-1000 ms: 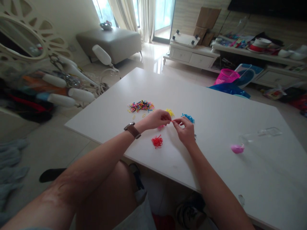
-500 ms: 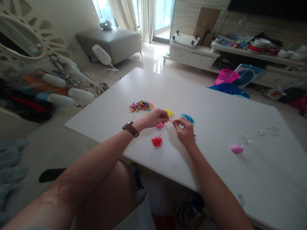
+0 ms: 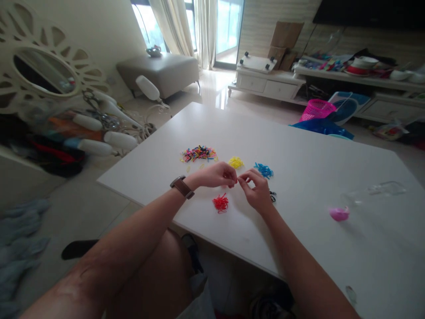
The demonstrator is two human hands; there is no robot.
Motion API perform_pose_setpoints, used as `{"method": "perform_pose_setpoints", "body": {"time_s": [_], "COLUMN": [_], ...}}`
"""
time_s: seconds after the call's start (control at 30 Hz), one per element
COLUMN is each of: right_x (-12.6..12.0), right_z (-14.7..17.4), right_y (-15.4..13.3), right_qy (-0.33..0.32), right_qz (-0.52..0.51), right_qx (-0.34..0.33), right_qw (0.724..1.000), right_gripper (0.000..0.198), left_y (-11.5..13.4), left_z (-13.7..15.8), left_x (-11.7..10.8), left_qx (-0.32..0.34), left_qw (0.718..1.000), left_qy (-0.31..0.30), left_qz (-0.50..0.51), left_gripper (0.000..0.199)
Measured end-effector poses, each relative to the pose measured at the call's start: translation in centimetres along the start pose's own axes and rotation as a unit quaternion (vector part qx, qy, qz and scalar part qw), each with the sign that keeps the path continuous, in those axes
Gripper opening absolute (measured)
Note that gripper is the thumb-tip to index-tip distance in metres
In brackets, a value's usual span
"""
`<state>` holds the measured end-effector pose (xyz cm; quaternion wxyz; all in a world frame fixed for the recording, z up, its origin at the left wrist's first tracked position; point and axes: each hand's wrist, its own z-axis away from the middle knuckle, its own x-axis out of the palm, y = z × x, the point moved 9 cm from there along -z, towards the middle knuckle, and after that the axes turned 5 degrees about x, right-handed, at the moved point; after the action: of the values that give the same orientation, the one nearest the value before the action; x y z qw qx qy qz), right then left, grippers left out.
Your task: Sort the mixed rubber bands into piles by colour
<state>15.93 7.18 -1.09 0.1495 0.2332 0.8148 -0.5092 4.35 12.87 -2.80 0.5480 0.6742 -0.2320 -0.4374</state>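
Note:
My left hand (image 3: 223,175), with a watch (image 3: 182,187) on its wrist, is closed in a pinch above the table. Its fingertips meet those of my right hand (image 3: 256,189), also pinched. A tiny bit of red rubber band (image 3: 237,179) shows between them; the fingers hide most of it. Just below my left hand lies a pile of red rubber bands (image 3: 220,203). Beyond the hands are yellow bands (image 3: 236,162) and blue bands (image 3: 264,170). Black bands (image 3: 272,196) peek out beside my right hand. A mixed-colour heap (image 3: 199,153) sits to the left.
On the white table (image 3: 299,239), a small pink-purple object (image 3: 339,214) and a clear plastic container (image 3: 381,190) stand at the right. White lamp arms (image 3: 121,140) reach near the left edge. A pink basket (image 3: 317,110) is past the far edge.
The red band, stretched between both hands before, is now nearly hidden as the fingertips have come together. The whole view has shifted slightly, so the table appears lower and further right.

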Motion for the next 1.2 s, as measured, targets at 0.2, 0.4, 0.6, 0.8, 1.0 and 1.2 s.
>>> {"method": "perform_pose_setpoints", "body": {"time_s": [0.2, 0.4, 0.6, 0.8, 1.0, 1.2], "right_x": [0.0, 4.2, 5.7, 4.0, 4.0, 3.8], "right_z": [0.0, 1.5, 2.4, 1.5, 1.5, 1.4], "right_y": [0.1, -1.4, -1.6, -0.1, -0.4, -0.3], "right_qy": [-0.011, -0.209, -0.267, -0.185, -0.186, -0.182], "right_qz": [-0.051, -0.095, -0.074, -0.036, -0.036, -0.033], "right_qx": [0.006, -0.026, -0.059, -0.029, -0.035, -0.033], "right_qw": [0.999, 0.973, 0.959, 0.982, 0.981, 0.982], "right_gripper": [0.012, 0.011, 0.01, 0.016, 0.015, 0.014], "left_y": [-1.7, -5.3, -7.9, -9.6, -9.7, -9.1], "left_z": [2.7, 8.2, 10.4, 10.7, 10.4, 9.6], "left_x": [-8.6, -15.8, -16.9, -16.5, -16.0, -15.9], "left_qx": [-0.033, -0.138, -0.26, -0.309, -0.34, -0.292], "left_qw": [0.967, 0.882, 0.868, 0.868, 0.861, 0.89], "left_qy": [0.253, 0.441, 0.377, 0.325, 0.307, 0.314], "left_qz": [0.014, -0.089, -0.189, -0.211, -0.221, -0.153], "left_gripper": [0.023, 0.022, 0.024, 0.019, 0.013, 0.019]}}
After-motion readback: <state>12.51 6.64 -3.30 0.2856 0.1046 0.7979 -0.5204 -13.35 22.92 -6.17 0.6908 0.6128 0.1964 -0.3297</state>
